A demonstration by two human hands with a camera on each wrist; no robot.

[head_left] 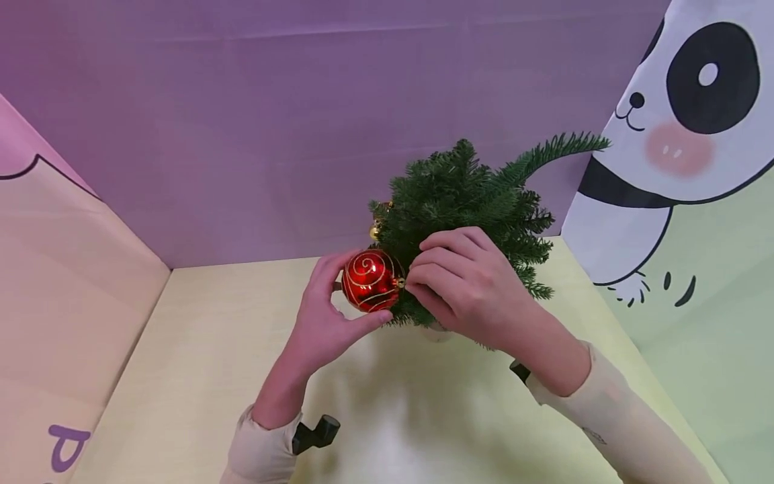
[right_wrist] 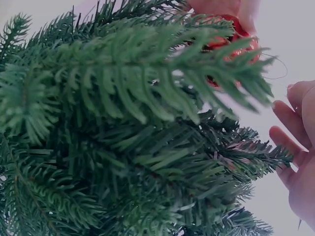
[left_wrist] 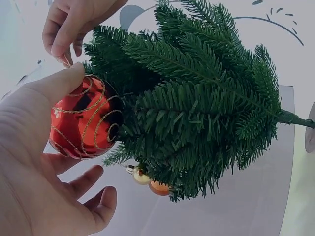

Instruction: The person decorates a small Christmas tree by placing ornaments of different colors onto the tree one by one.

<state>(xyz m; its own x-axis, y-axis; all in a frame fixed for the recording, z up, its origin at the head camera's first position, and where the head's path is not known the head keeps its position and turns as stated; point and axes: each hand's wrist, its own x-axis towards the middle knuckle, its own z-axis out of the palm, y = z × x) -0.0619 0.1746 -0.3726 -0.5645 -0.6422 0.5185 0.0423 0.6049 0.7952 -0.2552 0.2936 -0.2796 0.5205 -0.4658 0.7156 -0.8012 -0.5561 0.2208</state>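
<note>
A shiny red Christmas bauble (head_left: 370,281) with gold glitter swirls is in my left hand (head_left: 329,323), gripped between thumb and fingers. My right hand (head_left: 468,286) is beside its gold cap, thumb and forefinger pinching the thin hanging string (left_wrist: 66,60). That string also shows as a fine curved line in the right wrist view. Close behind both hands stands a small green artificial Christmas tree (head_left: 465,188). Its needles partly cover the bauble in the right wrist view. Small gold and orange baubles (left_wrist: 141,176) hang on the tree's left side.
The tree's round base (head_left: 437,333) shows below the branches on the pale tabletop (head_left: 211,376). A purple backdrop (head_left: 242,134) rises behind. To the right is a panel with a panda drawing (head_left: 683,181); one long branch reaches toward it. A beige panel (head_left: 66,282) borders the left.
</note>
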